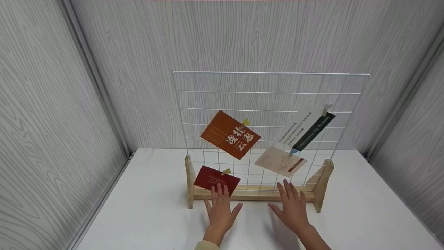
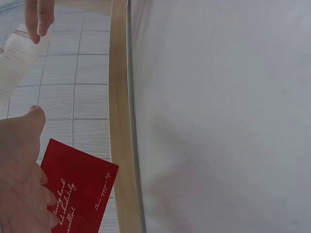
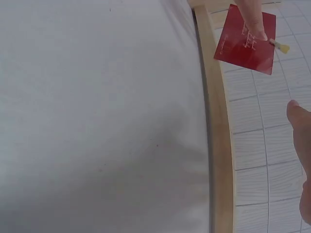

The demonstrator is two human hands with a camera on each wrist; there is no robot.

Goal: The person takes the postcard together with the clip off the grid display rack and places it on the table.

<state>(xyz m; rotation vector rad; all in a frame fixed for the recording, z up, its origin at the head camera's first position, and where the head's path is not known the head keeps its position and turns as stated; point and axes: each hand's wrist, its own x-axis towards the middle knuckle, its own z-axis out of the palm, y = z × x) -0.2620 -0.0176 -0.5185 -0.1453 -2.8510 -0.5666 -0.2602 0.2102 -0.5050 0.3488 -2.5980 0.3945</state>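
Note:
My left hand (image 1: 221,212) is spread just in front of the red card (image 1: 208,176), fingertips overlapping its lower edge in the head view; whether they touch it I cannot tell. A yellow clip (image 1: 226,172) pins that card to the white wire grid (image 1: 249,177). Fingers spread and holding nothing, my right hand (image 1: 295,211) is below the cream card (image 1: 277,160), which hangs from a blue clip (image 1: 293,151). In the left wrist view the red card (image 2: 82,184) shows white script beside my left fingers. The right wrist view catches only my right thumb and hand edge (image 3: 303,141).
Higher on the grid hang an orange card (image 1: 220,133) with a yellow clip (image 1: 245,122) and a white-and-black card (image 1: 314,131) with a pale clip (image 1: 326,109). The grid stands in a wooden base (image 1: 256,196) on a white table (image 1: 149,201). Wood-patterned panels (image 1: 222,38) enclose it.

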